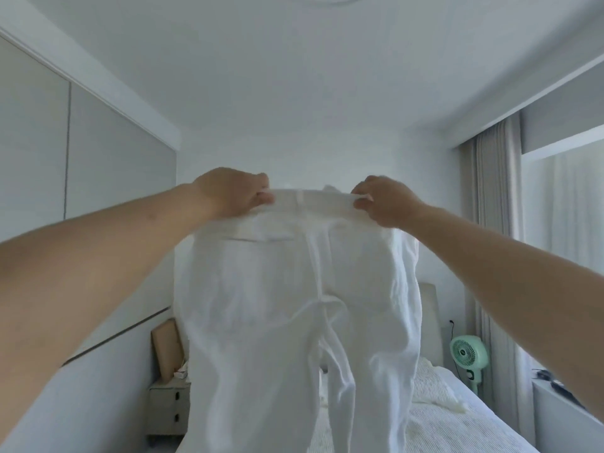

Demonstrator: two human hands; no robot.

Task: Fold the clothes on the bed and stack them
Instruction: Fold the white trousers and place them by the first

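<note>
White trousers [294, 305] are held up at arm's length above the bed [457, 416], waistband stretched approx. level betw. both hands, legs hanging down w/ a drawstring dangling at centre. Left end of the waistband is pinched by the left hand [228, 194], fingers curled round the fabric; right end is gripped likewise by the right hand [382, 201]. A green fan [468, 354] is seen beside the bed at right, a nightstand [168, 410] at left.
</note>
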